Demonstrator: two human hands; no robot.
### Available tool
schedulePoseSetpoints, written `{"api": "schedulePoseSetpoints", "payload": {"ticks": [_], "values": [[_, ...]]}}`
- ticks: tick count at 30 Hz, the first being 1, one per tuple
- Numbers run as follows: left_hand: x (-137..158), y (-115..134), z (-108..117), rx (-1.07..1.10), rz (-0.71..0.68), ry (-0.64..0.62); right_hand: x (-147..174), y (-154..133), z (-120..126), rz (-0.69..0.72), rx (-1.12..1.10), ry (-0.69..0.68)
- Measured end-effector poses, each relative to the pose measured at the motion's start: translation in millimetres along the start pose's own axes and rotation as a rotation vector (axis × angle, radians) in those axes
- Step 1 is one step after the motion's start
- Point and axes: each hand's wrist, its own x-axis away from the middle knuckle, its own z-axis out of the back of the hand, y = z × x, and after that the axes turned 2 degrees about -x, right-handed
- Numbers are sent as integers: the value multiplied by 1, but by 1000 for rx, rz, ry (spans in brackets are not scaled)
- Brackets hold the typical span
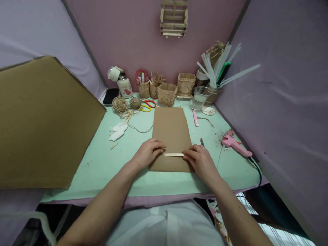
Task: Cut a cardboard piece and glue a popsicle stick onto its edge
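A brown cardboard sheet [170,128] lies flat in front of me, its near edge close to the table's front. Across its lower part runs a pale wooden craft stick [173,155], roughly level. My right hand [201,159] pinches the stick's right end between thumb and fingers. My left hand [148,153] rests on the sheet's left side, fingers stretched toward the stick's left end but apart from it, holding nothing. A dark pen [202,141] lies just beyond my right hand, partly hidden.
At the right are a pink glue gun [237,145] with its cord and a pink cutter [195,118]. Twine balls [120,105], scissors [146,108] and a white cloth [118,131] lie left. Woven baskets [167,94] and a plastic cup [199,99] stand behind; large cardboard [48,126] leans left.
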Motion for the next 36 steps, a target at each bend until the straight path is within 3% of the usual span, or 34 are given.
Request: {"api": "schedulePoseSetpoints", "payload": {"ticks": [5, 17, 29, 36], "values": [[1, -7, -3, -24, -62, -84, 4, 2, 2, -22, -65, 4], [0, -7, -2, 6, -32, -111, 4, 3, -4, -8, -96, 8], [2, -2, 2, 11, 30, -100, 6, 5, -11, 6, -146, 22], [3, -3, 2, 56, 63, -44, 6, 5, -9, -83, -149, 76]]}}
